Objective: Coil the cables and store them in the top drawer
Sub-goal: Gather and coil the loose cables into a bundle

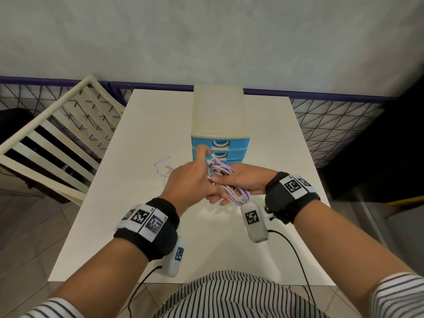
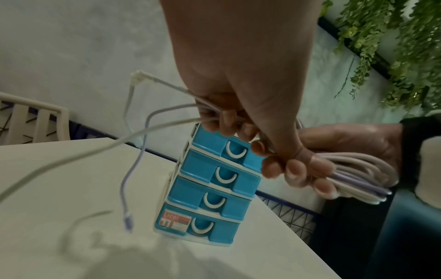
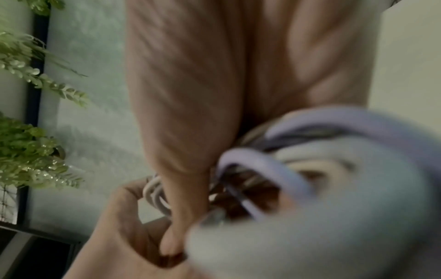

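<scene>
A bundle of white and lilac cables hangs in loops between both hands, above the white table and just in front of the drawer unit. My right hand holds the loops, thumb on top and fingers underneath. My left hand grips the strands beside it. Loose ends trail left: a lilac plug dangles, and a white connector sticks up. The top blue drawer sits pushed in. The right wrist view is blurred, with loops against the palm.
A white slatted chair stands at the table's left. A wire mesh fence runs behind the table, and a dark block sits to the right. Three more blue drawers are below the top one. Green plants hang on the wall.
</scene>
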